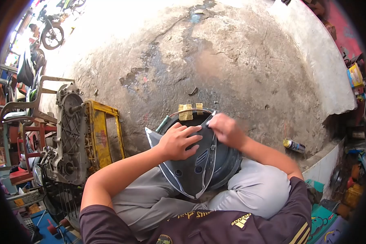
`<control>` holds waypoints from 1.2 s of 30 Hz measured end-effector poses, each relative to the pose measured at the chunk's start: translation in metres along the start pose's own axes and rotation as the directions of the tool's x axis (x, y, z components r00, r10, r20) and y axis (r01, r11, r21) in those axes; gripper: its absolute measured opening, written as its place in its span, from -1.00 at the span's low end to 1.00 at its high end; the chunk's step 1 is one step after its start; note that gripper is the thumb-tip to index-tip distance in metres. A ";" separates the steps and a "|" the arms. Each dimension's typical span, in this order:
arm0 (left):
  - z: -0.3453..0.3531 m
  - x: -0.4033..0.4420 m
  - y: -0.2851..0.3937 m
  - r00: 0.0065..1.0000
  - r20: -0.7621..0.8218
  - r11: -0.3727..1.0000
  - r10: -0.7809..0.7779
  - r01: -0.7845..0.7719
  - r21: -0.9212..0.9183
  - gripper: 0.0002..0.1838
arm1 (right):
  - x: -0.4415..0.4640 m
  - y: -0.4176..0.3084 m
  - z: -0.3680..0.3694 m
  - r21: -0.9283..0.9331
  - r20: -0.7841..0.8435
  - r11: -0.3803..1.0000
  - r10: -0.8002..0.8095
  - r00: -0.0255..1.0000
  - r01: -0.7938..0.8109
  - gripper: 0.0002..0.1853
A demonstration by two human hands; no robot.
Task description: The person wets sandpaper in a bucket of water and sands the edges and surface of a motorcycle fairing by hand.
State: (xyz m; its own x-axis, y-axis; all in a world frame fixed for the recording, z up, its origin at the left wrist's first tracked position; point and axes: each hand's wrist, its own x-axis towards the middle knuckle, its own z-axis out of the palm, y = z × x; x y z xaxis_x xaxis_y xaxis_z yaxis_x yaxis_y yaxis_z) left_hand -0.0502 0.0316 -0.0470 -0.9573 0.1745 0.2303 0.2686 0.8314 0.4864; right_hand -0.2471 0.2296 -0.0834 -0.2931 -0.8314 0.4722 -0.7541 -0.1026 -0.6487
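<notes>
A dark grey plastic motorcycle body panel [185, 173] with pale, sanded-looking edges lies between the bent legs, its pointed end toward me. It rests over a round black basin [229, 164]. My left hand [179, 141] lies on the panel's upper left part, fingers spread and pressing on its surface. Near the panel's upper right edge, my right hand [225, 129] is closed, slightly blurred by motion. A small dark piece shows at its fingertips, too small to name. Yellowish patches [186, 112] sit on the basin's far rim.
To the left stand a metal engine casing [71, 138], a yellow plastic crate [103, 134] and a chair [36, 97]. A spray can [294, 145] lies on the rough concrete floor [240, 69] at right, near a low ledge [323, 158]. A motorcycle wheel [53, 36] shows far left.
</notes>
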 end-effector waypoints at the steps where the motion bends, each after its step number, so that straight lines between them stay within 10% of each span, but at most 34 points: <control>1: 0.000 0.001 0.000 1.000 -0.009 1.000 0.006 -0.006 -0.006 -0.59 | 0.002 -0.007 -0.002 0.008 0.061 0.997 -0.071 0.996 0.070 -0.74; 6: 0.001 0.000 0.001 1.000 -0.005 1.000 0.000 0.000 -0.009 -0.59 | -0.002 0.022 -0.005 -0.015 -0.016 0.993 0.113 0.993 -0.113 -0.75; 10: 0.001 0.001 0.000 1.000 -0.008 1.000 0.012 -0.012 -0.003 -0.59 | 0.001 -0.005 -0.005 -0.016 0.080 0.988 -0.152 0.985 0.154 -0.79; 14: 0.001 0.001 0.001 1.000 -0.010 1.000 0.006 -0.006 0.002 -0.59 | 0.005 0.022 -0.010 -0.032 0.018 0.994 0.108 0.994 -0.107 -0.76; 19: -0.001 0.001 0.001 1.000 -0.006 1.000 0.002 -0.002 -0.004 -0.59 | 0.003 -0.009 -0.008 0.000 0.094 0.989 -0.144 0.985 0.145 -0.76; 23: 0.000 0.001 0.001 1.000 0.004 1.000 -0.007 0.007 -0.005 -0.59 | 0.005 0.024 -0.013 -0.056 0.051 0.995 0.085 0.995 -0.083 -0.77; 36: -0.001 0.000 0.001 1.000 0.003 1.000 -0.001 0.001 0.008 -0.60 | 0.002 0.007 -0.005 0.010 0.043 1.000 -0.001 0.999 0.001 -0.76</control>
State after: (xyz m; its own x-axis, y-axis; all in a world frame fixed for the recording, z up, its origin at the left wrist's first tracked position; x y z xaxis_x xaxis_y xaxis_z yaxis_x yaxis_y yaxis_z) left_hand -0.0498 0.0322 -0.0459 -0.9580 0.1749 0.2274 0.2664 0.8361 0.4796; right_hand -0.2557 0.2305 -0.0836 -0.2668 -0.8537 0.4472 -0.7486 -0.1086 -0.6540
